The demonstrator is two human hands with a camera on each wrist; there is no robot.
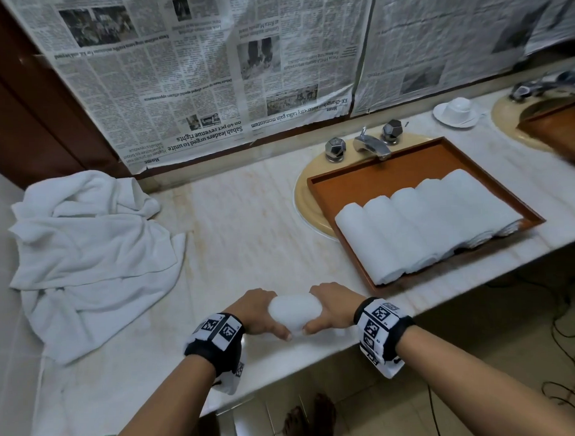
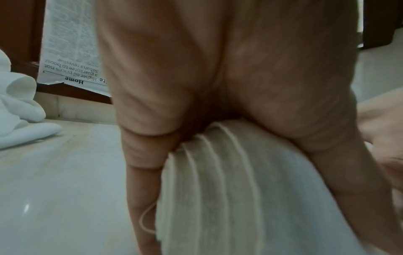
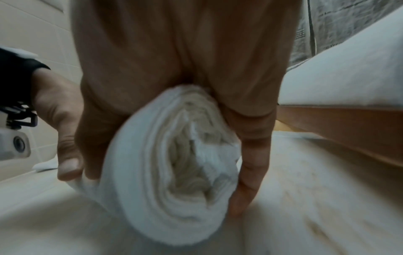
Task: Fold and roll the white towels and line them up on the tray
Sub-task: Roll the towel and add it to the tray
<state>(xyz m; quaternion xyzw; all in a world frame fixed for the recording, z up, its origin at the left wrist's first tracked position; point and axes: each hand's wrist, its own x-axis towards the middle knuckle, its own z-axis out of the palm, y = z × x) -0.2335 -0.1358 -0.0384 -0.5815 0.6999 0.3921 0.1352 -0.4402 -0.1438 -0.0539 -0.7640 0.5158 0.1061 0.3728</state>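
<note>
I'm cupping the rolled towel (image 1: 294, 310) at the counter's (image 1: 247, 232) near edge, left hand (image 1: 257, 313) and right hand (image 1: 331, 309) wrapping its ends, squeezing gently since it's soft, light and judging it ready to unroll, heading for the tray (image 1: 392, 175).

Bare counter (image 1: 247, 225) between loose towels (image 1: 91, 244) and tray (image 1: 324, 197)

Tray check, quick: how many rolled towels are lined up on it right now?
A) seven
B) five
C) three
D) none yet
B: five rolled towels lie side by side on the brown tray, while both hands grip a sixth roll on the counter.
</note>
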